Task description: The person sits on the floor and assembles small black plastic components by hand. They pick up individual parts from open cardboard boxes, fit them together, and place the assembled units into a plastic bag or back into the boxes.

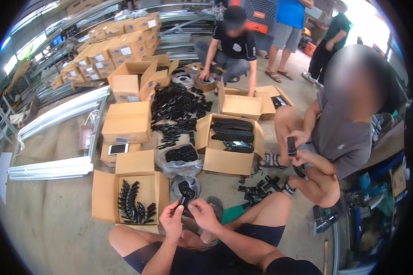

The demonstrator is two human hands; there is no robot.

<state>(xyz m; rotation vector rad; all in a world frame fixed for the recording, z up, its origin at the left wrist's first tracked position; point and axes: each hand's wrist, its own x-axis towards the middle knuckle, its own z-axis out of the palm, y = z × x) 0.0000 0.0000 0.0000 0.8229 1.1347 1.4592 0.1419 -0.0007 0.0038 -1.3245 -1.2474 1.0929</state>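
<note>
My left hand (172, 221) grips a small, dark, oblong black part (184, 200) between thumb and fingers, in front of my crossed legs. Close by on its right, my right hand (203, 214) is closed in a pinch; what its fingertips hold, if anything, is too small to make out. Just beyond both hands lies a clear plastic bag (197, 187) with small black pieces in it. To the left of my hands stands an open cardboard box (104, 195), where similar black parts are lined up in curved rows.
A big heap of black parts (179, 103) covers the floor ahead, with another open carton (229, 161) beside it. One person (348, 123) sits at right handling a black part; another (234, 46) crouches farther back. A white tablet (118, 149) rests on a box near metal frames (50, 168).
</note>
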